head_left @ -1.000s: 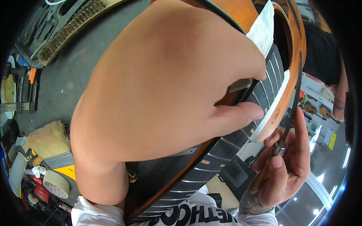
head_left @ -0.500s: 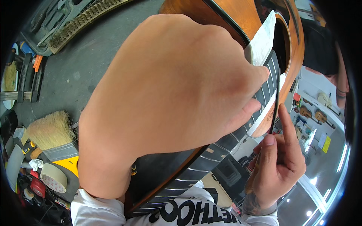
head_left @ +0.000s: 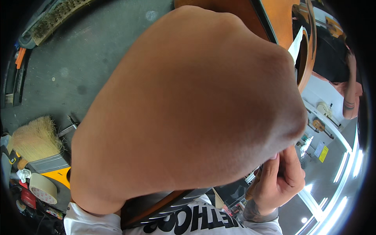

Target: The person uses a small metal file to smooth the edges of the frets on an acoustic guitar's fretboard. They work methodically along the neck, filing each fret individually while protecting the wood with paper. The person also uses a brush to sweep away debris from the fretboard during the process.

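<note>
My left hand [head_left: 188, 102] fills the middle of the view, its back toward me and knuckles bent. Its fingers are hidden behind the hand. Under it lies an acoustic guitar with an orange-brown body [head_left: 239, 13]. Only the lower end of the dark fretboard [head_left: 172, 207] with metal frets shows. White paper [head_left: 296, 49] sticks up by the soundhole. At the lower right my right hand [head_left: 279, 182] meets the underside of the left, thumb and index finger drawn together. The left hand covers those fingertips, so what they hold cannot be made out.
On the grey bench [head_left: 117, 35] at left lie a wide bristle brush [head_left: 37, 139], a roll of tape [head_left: 43, 192] and a yellow-handled tool [head_left: 58, 176]. A long curved brush [head_left: 58, 19] is at the upper left. Another person [head_left: 348, 94] stands at the right.
My left hand has moved right to my right hand and now covers most of the fretboard. The thin dark strip at my right fingers is no longer visible. The view has shifted slightly.
</note>
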`<action>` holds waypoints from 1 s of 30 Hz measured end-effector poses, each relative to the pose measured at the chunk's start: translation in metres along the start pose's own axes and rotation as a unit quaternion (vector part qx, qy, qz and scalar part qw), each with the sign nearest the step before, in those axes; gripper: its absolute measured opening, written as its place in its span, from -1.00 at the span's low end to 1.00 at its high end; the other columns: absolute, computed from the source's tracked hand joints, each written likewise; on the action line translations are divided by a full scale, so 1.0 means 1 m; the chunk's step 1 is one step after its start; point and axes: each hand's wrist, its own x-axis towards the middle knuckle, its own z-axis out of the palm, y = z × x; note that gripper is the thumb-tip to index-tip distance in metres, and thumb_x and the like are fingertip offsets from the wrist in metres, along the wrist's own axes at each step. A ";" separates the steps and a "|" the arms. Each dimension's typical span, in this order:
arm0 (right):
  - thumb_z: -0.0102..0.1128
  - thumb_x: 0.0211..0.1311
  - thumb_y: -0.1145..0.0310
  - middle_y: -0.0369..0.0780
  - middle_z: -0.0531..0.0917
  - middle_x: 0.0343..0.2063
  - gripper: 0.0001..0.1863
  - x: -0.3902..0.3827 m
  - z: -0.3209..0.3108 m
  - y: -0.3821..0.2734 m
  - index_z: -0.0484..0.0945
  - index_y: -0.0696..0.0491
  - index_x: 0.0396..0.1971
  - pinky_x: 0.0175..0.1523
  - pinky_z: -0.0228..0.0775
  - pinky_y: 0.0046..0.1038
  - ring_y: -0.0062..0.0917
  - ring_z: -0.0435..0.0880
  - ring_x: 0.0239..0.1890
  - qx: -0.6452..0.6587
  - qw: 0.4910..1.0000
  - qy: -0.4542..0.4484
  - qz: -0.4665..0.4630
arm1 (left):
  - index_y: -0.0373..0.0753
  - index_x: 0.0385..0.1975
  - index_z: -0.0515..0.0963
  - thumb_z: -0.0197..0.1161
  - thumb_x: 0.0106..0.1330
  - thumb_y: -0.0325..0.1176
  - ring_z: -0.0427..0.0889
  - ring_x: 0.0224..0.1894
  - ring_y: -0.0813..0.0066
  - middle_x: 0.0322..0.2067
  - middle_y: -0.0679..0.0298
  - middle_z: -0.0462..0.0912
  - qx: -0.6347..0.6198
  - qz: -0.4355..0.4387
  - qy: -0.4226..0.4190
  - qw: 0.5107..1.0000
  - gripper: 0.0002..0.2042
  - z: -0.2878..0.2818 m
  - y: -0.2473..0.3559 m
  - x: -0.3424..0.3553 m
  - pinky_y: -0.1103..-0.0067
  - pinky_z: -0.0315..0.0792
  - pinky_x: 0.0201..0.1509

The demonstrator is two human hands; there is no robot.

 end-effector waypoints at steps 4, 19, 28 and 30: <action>0.22 0.18 0.74 -0.23 0.70 -0.60 -0.56 0.006 -0.001 -0.006 0.64 0.28 0.10 -0.39 0.30 -0.75 -0.76 0.54 -0.59 -0.014 1.000 -0.015 -0.024 | -0.15 -0.08 0.73 0.57 -0.06 -0.31 0.39 -0.67 0.50 -0.69 0.40 0.45 -0.001 0.004 -0.014 1.000 -0.55 0.002 0.000 0.002 0.56 0.18 -0.57; 0.20 0.36 0.52 -0.26 0.65 -0.63 -0.58 0.013 0.001 -0.016 0.57 0.31 0.18 -0.52 0.30 -0.69 -0.72 0.51 -0.64 0.113 0.986 0.040 0.115 | -0.13 -0.03 0.71 0.54 -0.05 -0.31 0.40 -0.67 0.45 -0.69 0.39 0.46 -0.006 0.010 -0.032 0.999 -0.52 0.001 -0.001 0.003 0.52 0.22 -0.54; 0.20 0.30 0.64 -0.26 0.69 -0.59 -0.61 0.001 0.000 -0.010 0.62 0.28 0.13 -0.45 0.31 -0.72 -0.76 0.53 -0.60 0.022 0.999 -0.006 0.041 | -0.12 0.01 0.70 0.52 -0.04 -0.31 0.41 -0.66 0.42 -0.69 0.39 0.47 0.001 0.014 -0.038 0.999 -0.50 0.001 -0.001 0.004 0.50 0.24 -0.53; 0.20 0.33 0.57 -0.25 0.66 -0.60 -0.60 0.008 0.006 -0.010 0.60 0.28 0.16 -0.51 0.29 -0.71 -0.74 0.51 -0.63 0.052 0.997 0.004 0.064 | -0.12 0.01 0.70 0.51 -0.04 -0.30 0.42 -0.66 0.41 -0.69 0.39 0.47 0.004 0.012 -0.039 0.999 -0.50 0.000 -0.001 0.004 0.50 0.24 -0.52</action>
